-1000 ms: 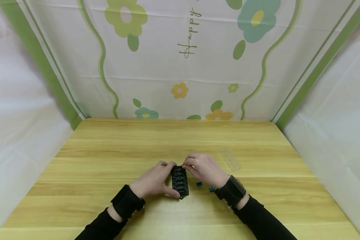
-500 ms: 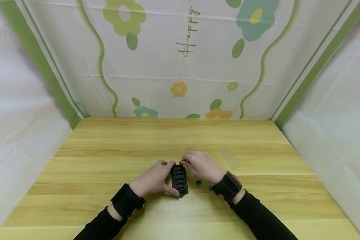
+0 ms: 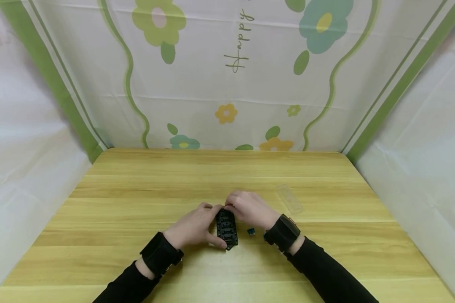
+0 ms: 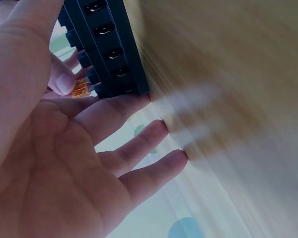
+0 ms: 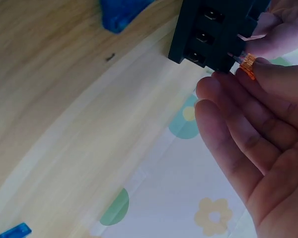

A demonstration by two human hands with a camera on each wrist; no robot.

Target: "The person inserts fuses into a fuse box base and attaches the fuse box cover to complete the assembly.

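A black fuse box (image 3: pixel 227 230) stands on the wooden table, its row of slots facing up. My left hand (image 3: pixel 192 229) grips it, thumb at the near end and index finger at the far end. At the far end of the box my right hand (image 3: pixel 252 210) pinches a small orange blade fuse (image 5: pixel 247 64). In the right wrist view the fuse's metal prongs point at the top of the box (image 5: pixel 208 34); how deep they sit I cannot tell. The left wrist view shows metal terminals along the box's side (image 4: pixel 109 44).
A blue blade fuse (image 3: pixel 251 232) lies right of the box. In the right wrist view, another blue fuse (image 5: pixel 14 232) shows at the lower left edge. A clear plastic cover (image 3: pixel 289 199) lies farther back to the right. A printed curtain (image 3: pixel 197 84) borders the table's back.
My right hand has shifted left with the orange fuse, from the box's far right corner to over its far end. The left hand keeps its grip on the box, which stays in place.
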